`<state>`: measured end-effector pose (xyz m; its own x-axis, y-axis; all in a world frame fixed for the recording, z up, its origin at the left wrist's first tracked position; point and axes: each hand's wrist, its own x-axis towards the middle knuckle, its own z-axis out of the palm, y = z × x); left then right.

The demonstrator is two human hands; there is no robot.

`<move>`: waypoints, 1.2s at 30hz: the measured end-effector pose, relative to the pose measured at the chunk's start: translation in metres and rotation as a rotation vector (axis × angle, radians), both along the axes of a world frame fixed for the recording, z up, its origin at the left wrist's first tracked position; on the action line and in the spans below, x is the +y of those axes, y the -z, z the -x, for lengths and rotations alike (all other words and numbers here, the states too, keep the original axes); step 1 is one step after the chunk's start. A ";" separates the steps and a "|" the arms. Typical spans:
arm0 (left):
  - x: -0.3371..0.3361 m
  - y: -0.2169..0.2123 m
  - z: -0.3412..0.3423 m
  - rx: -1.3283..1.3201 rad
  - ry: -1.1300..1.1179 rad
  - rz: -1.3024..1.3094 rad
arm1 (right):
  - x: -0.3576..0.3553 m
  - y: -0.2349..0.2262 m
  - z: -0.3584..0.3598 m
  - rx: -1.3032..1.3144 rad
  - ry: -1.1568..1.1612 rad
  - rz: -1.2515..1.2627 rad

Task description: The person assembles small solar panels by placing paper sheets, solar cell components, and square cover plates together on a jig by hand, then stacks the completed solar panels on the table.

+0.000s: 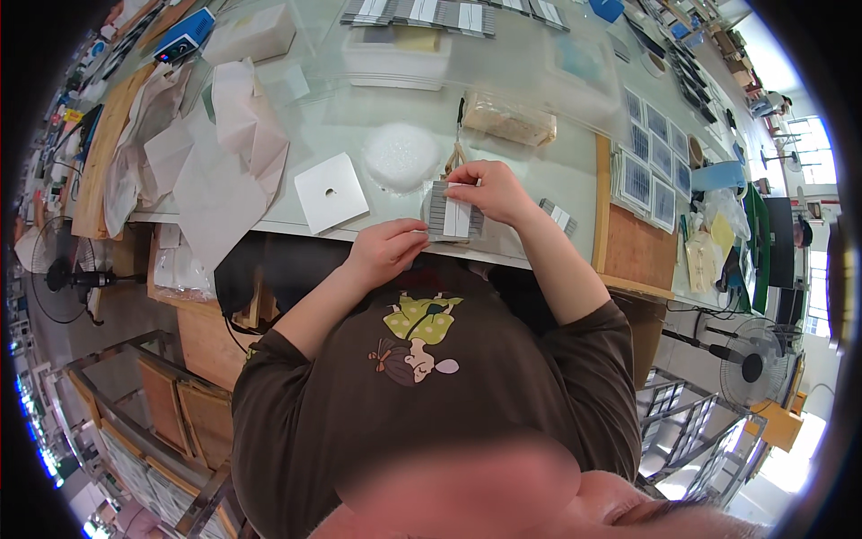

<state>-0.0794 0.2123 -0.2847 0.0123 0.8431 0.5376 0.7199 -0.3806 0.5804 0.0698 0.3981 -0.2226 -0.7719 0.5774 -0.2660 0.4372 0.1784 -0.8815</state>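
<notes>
A small grey striped panel [438, 216] lies by the table's front edge, with a white strip [457, 218] along its middle. From the right, my right hand [489, 189] reaches over its top, thumb and finger pinched on the strip's upper end. My left hand [391, 247] is closed, its fingertips at the panel's lower left edge, steadying it. Just above my right fingers stands a brush-like tool [455, 157], partly hidden. A white foam-like round pad [401, 156] sits to the left of it, and a white square plate with a small central hole [331, 193] lies nearer the left.
A wrapped tan block [509, 119] lies behind my right hand. Another small striped panel [558, 216] is right of my wrist. White paper sheets [224, 175] drape over the left front edge. White tubs [395, 63] and stacked striped panels [422, 13] stand farther back. A wooden strip [602, 198] borders the right.
</notes>
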 end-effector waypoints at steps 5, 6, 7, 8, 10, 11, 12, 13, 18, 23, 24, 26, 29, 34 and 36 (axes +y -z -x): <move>0.001 -0.003 -0.001 -0.007 -0.008 0.015 | 0.002 0.003 0.004 0.006 -0.040 0.015; 0.001 -0.003 -0.001 -0.007 -0.009 0.015 | 0.002 0.005 0.004 0.005 -0.041 0.016; 0.001 -0.003 -0.001 -0.011 -0.009 0.013 | 0.002 0.007 0.005 -0.001 -0.056 -0.010; 0.001 -0.003 -0.001 -0.014 -0.008 0.010 | 0.003 0.008 0.005 -0.007 -0.071 -0.036; 0.001 -0.003 -0.001 -0.011 -0.008 0.007 | 0.002 0.007 0.005 -0.007 -0.072 -0.036; 0.001 -0.003 -0.001 -0.009 -0.006 0.003 | 0.002 0.006 0.005 -0.008 -0.072 -0.037; 0.001 -0.002 -0.001 -0.009 -0.007 0.004 | 0.001 0.007 0.006 -0.008 -0.073 -0.036; 0.000 -0.001 0.000 0.002 -0.002 0.005 | 0.001 0.007 0.006 -0.015 -0.069 -0.044; -0.001 0.000 0.000 0.026 0.008 0.020 | 0.000 0.010 0.006 -0.025 -0.044 -0.016; -0.001 0.001 0.000 0.023 0.009 0.027 | -0.001 0.010 0.006 -0.033 -0.039 -0.041; -0.001 0.002 0.000 0.023 0.010 0.027 | -0.002 0.008 0.006 -0.033 -0.038 -0.040; -0.001 0.002 -0.001 0.021 0.006 0.035 | -0.003 0.004 0.006 -0.044 -0.058 -0.095; -0.001 0.000 -0.001 0.018 0.006 0.038 | 0.001 0.008 -0.003 0.064 0.024 -0.468; -0.004 -0.001 -0.001 0.021 0.005 0.044 | 0.014 0.013 -0.031 0.117 0.263 -0.425; -0.004 -0.002 -0.001 0.017 0.004 0.052 | 0.013 0.017 -0.041 0.111 0.246 -0.291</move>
